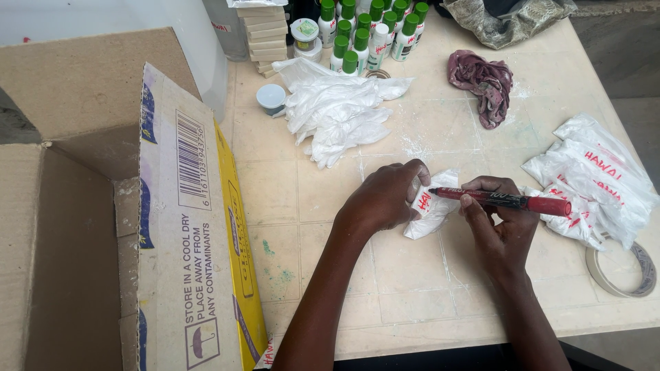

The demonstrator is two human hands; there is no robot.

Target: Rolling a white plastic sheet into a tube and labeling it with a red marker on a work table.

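Observation:
My left hand (385,196) presses down on a small white plastic packet (432,214) lying on the pale tiled tabletop (412,288). My right hand (498,220) grips a red marker pen (505,200) held almost level, its tip touching the packet's top where red lettering shows. Both forearms reach in from the bottom edge.
A pile of white packets with red lettering (595,182) lies at the right, a roll of tape (622,269) below it. A heap of empty white bags (337,113), green-capped bottles (371,31), a crumpled maroon cloth (485,82) and a small round tub (271,98) sit farther back. An open cardboard box (103,227) fills the left.

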